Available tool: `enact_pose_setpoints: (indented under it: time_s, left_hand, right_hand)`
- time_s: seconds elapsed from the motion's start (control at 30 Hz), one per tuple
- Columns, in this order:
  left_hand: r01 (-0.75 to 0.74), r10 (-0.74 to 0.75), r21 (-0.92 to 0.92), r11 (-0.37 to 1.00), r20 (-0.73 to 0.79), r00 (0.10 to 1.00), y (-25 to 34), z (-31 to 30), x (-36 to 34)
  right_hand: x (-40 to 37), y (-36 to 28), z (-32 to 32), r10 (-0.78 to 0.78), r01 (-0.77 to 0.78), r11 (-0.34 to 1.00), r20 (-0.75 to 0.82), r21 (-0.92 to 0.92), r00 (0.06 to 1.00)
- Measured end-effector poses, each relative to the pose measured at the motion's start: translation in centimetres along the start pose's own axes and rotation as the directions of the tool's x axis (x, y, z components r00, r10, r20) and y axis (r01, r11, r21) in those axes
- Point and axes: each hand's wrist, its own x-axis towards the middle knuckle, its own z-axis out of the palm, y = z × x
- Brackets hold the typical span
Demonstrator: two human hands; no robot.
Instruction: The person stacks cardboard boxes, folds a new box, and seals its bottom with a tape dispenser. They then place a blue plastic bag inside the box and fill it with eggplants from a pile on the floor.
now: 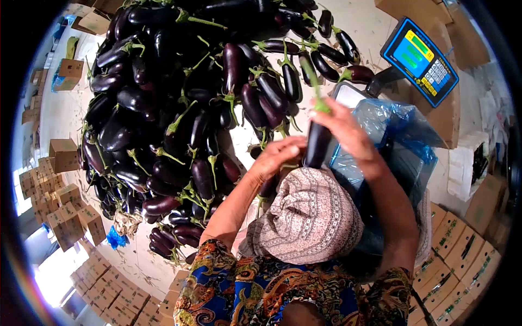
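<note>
Right hand (348, 127) holds eggplant (317, 145) by its calyx end, left of blue plastic liner (399, 115), long axis pointing bodyward; left hand (276, 156) farther from liner, can't tell if gripping.

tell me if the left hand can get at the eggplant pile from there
Likely yes: the left hand is close beside the eggplant pile, with nothing visible blocking the way, though whether its fingers hold anything is unclear.
</note>
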Motion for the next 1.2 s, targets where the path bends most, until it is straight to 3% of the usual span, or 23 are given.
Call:
enact_pose_setpoints:
  time_s: [0.03,0.07,0.13,0.17,0.23,0.3,0.37,0.43,0.53,0.57,0.6,0.63,0.67,0.7,0.73,0.8,0.87,0.9,0.97,1.0,1.03,1.1,1.2]
  left_hand:
    - [-0.113,0.129,0.113,0.987,-0.146,0.981,-0.1,-0.6,-0.2]
    - [-0.032,0.098,0.220,0.975,-0.293,0.951,0.6,-1.1,-0.7]
    - [-0.013,0.090,0.157,0.987,-0.494,0.865,-3.2,-5.2,-0.7]
    - [-0.058,0.179,0.240,0.969,-0.523,0.834,-4.2,-6.6,-1.1]
    - [-0.042,0.303,0.463,0.885,-0.506,0.808,-6.7,-10.0,-1.6]
    - [-0.005,0.319,0.520,0.854,-0.517,0.794,-7.1,-11.1,-1.9]
    - [0.069,0.369,0.647,0.759,-0.515,0.774,-6.5,-11.0,-1.9]
    - [0.074,0.418,0.717,0.693,-0.484,0.769,-7.0,-11.3,-1.4]
    - [0.047,0.618,0.907,0.418,-0.322,0.717,-7.1,-10.9,-0.7]
    - [0.090,0.574,0.906,0.414,-0.336,0.747,-6.8,-10.8,-0.3]
    - [0.070,0.641,0.947,0.313,-0.265,0.720,-6.5,-10.6,0.1]
    - [0.040,0.698,0.977,0.207,-0.176,0.694,-6.3,-10.2,0.8]
    - [0.081,0.652,0.992,0.098,-0.126,0.748,-5.0,-9.5,1.2]
    - [0.074,0.613,0.997,-0.016,-0.048,0.789,-3.6,-8.7,1.7]
    - [0.071,0.558,0.981,-0.180,0.043,0.829,-3.1,-8.7,2.5]
    - [0.005,0.463,0.946,-0.325,0.155,0.873,-2.9,-9.1,3.7]
    - [-0.072,0.390,0.862,-0.502,0.300,0.870,-2.7,-10.5,5.1]
    - [-0.123,0.376,0.828,-0.546,0.374,0.848,-2.6,-11.0,5.7]
    - [-0.210,0.255,0.769,-0.603,0.436,0.863,-1.5,-11.3,6.1]
    - [-0.247,0.221,0.742,-0.623,0.470,0.855,-0.9,-11.5,6.2]
    - [-0.281,0.186,0.714,-0.642,0.500,0.846,-0.4,-11.7,6.3]
    - [-0.285,0.181,0.682,-0.674,0.526,0.831,0.7,-11.1,6.3]
    - [-0.176,0.373,0.779,-0.602,0.469,0.801,3.9,-9.5,5.8]
  right_hand:
    - [-0.8,-2.1,-0.3,-0.082,0.074,0.995,-0.120,-0.065,0.989]
    - [-2.2,-5.9,-1.0,-0.069,-0.022,0.919,-0.213,-0.395,0.975]
    - [-5.4,-10.0,-2.7,-0.108,-0.110,0.845,-0.369,-0.523,0.923]
    - [-7.5,-12.1,-2.4,-0.175,-0.127,0.785,-0.413,-0.606,0.894]
    - [-10.8,-12.0,-4.5,-0.101,-0.196,0.803,-0.452,-0.563,0.886]
    - [-13.7,-11.1,-4.9,0.005,-0.282,0.806,-0.470,-0.521,0.883]
    - [-15.8,-9.7,-4.8,0.131,-0.443,0.715,-0.519,-0.541,0.845]
    - [-17.6,-7.8,-5.1,0.195,-0.489,0.698,-0.517,-0.524,0.833]
    - [-19.2,-3.9,-6.8,0.244,-0.540,0.667,-0.533,-0.514,0.810]
    - [-18.9,-3.0,-7.2,0.287,-0.574,0.617,-0.526,-0.538,0.801]
    - [-18.3,-1.9,-7.9,0.331,-0.610,0.563,-0.524,-0.557,0.785]
    - [-18.0,0.6,-8.4,0.283,-0.608,0.505,-0.548,-0.612,0.787]
    - [-18.0,4.2,-9.2,0.238,-0.619,0.437,-0.580,-0.653,0.779]
    - [-17.6,8.3,-10.7,0.322,-0.593,0.512,-0.501,-0.621,0.803]
    - [-17.3,11.2,-10.2,0.274,-0.515,0.689,-0.475,-0.510,0.836]
    - [-13.8,28.8,-11.1,0.264,-0.610,0.199,-0.558,-0.767,0.787]
    - [-17.2,34.4,-11.4,0.356,-0.349,0.293,-0.237,-0.890,0.904]
    - [-17.3,39.9,-10.1,0.236,-0.387,0.446,-0.311,-0.807,0.921]
    - [-16.7,39.3,-8.5,0.155,-0.061,0.053,-0.053,-0.997,0.987]
    - [-15.9,30.2,-7.4,0.148,-0.188,0.364,-0.143,-0.912,0.979]
    - [-15.3,24.2,-6.7,0.249,-0.294,0.430,-0.201,-0.854,0.948]
    - [-15.1,16.6,-6.6,0.409,-0.426,0.404,-0.257,-0.810,0.875]
    - [-15.1,8.0,-8.0,0.425,-0.468,0.417,-0.288,-0.779,0.858]
